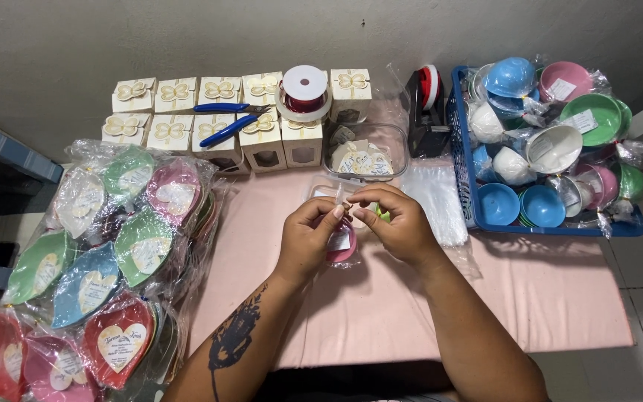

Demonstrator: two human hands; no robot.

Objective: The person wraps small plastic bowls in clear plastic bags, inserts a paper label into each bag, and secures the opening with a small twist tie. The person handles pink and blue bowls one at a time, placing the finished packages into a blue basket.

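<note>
Both hands meet over the middle of the pink table (545,298). My left hand (308,238) and my right hand (397,223) pinch the gathered top of a clear plastic bag between thumbs and forefingers. Inside the bag sits a small pink bowl (342,249) with a white label, mostly hidden under my left fingers. A bit of green shows by my right thumb; I cannot tell what it is.
Wrapped heart-shaped plates (98,275) pile up at the left. Cream gift boxes (187,112) line the back, with blue pliers (228,130) and a red ribbon spool (304,93) on them. A clear tub of tags (366,152), a tape dispenser (427,108) and a blue basket of bowls (461,149) stand at the right.
</note>
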